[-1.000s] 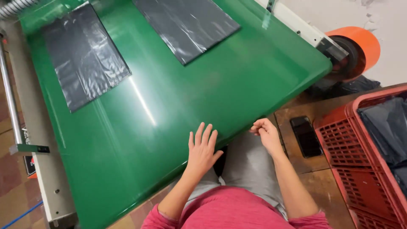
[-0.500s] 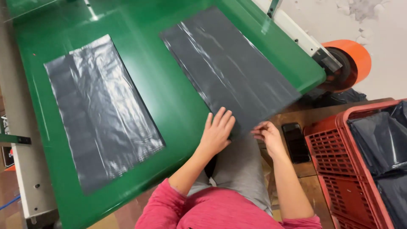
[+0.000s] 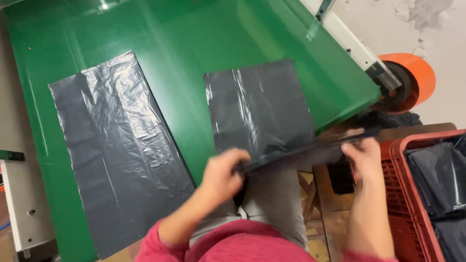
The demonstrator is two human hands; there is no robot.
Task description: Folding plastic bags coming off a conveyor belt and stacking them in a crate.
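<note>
From my remote seat I see the green counter (image 3: 194, 43) carrying two black plastic bags — one bag (image 3: 116, 160) lies flat at left, the nearer bag (image 3: 259, 109) at its front edge. Beside it stands a red crate (image 3: 403, 194). My left hand (image 3: 221, 177) and right hand (image 3: 364, 157) each grip that nearer bag's edge — stretched taut between them.

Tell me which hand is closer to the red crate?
Right. The right hand grips the black bag's edge just beside the red crate; the left hand holds the opposite end, farther away.
</note>
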